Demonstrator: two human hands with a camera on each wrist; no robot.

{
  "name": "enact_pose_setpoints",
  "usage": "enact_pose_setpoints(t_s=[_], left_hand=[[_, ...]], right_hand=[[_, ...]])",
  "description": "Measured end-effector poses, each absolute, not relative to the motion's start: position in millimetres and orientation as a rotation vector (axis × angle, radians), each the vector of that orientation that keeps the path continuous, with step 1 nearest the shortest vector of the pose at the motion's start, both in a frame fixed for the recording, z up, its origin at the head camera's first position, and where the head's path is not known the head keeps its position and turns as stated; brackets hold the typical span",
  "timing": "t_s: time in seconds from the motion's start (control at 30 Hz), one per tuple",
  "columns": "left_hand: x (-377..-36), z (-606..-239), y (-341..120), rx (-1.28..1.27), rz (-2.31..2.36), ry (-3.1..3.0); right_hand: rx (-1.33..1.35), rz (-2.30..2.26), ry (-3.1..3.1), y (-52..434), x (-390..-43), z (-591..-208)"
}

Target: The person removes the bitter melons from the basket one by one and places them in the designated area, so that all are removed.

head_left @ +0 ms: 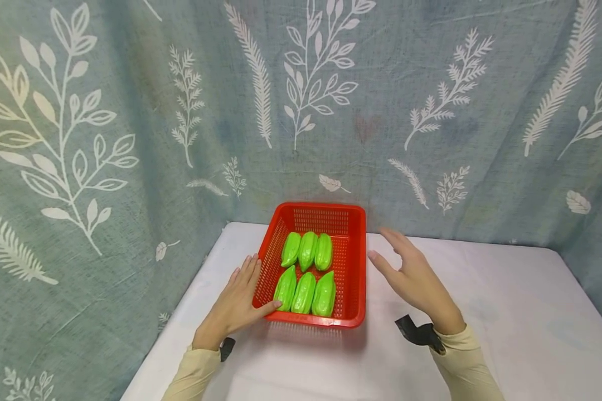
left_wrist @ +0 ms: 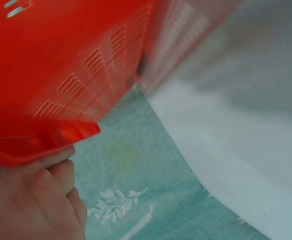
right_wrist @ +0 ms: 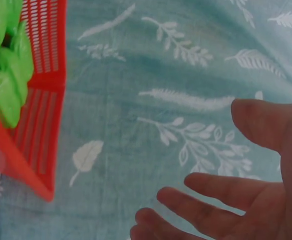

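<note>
Head view: a bright red plastic basket [head_left: 353, 267] sits on a bench [head_left: 506, 312] covered in white cloth, close to the back edge. The basket is rectangular, with slotted mesh walls and a thick smooth rim. Inside lie six glossy green toy vegetables [head_left: 307, 273], ridged and pointed, in two rows of three, packed side by side toward the basket's left half. The left hand [head_left: 238, 301] lies flat on the bench against the basket's left wall, fingers straight and together, thumb touching the near left corner of the rim. The right hand [head_left: 413, 275] hovers just to the right of the basket, apart from it, fingers spread and relaxed, grasping nothing. Both arms wear pale yellow sleeves [head_left: 464, 362], with a dark strap at each wrist. A grey-green curtain [head_left: 130, 111] printed with white leaves and ferns hangs behind and to the sides.

Left wrist view: the basket's red wall [left_wrist: 61, 65] fills the upper left, blurred. The left hand's fingers [left_wrist: 51, 170] lie straight just under the rim, touching it.

Right wrist view: the right hand [right_wrist: 245, 200] is spread loosely with the curtain behind it, holding nothing. The basket's corner [right_wrist: 41, 115] shows at the left edge, green vegetables [right_wrist: 6, 90] inside.
</note>
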State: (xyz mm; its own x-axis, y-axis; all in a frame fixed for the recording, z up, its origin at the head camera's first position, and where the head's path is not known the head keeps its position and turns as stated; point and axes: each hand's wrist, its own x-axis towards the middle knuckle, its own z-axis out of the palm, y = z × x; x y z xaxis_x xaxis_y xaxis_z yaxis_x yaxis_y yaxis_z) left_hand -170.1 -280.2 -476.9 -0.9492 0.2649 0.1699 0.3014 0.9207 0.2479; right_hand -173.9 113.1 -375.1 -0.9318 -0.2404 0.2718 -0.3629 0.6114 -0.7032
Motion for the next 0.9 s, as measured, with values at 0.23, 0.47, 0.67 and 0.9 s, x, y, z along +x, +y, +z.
enact_pose_setpoints(t_s=[0.23,0.47,0.67,0.9], left_hand=[[-171,-480,-280,-0.422,-0.408,-2.968],[-170,-479,-280,-0.423,-0.447,-2.967],[-172,-480,-279,-0.422,-0.450,-2.964],[-171,-482,-281,-0.417,-0.456,-2.951]], right_hand=[[0.557,1.401,-2.624,93,-197,-358],[0.477,1.480,-2.662,77,-222,-352],[0.423,1.495,-2.651,64,-245,-360],[0.369,1.501,-2.722,43,-265,-386]])
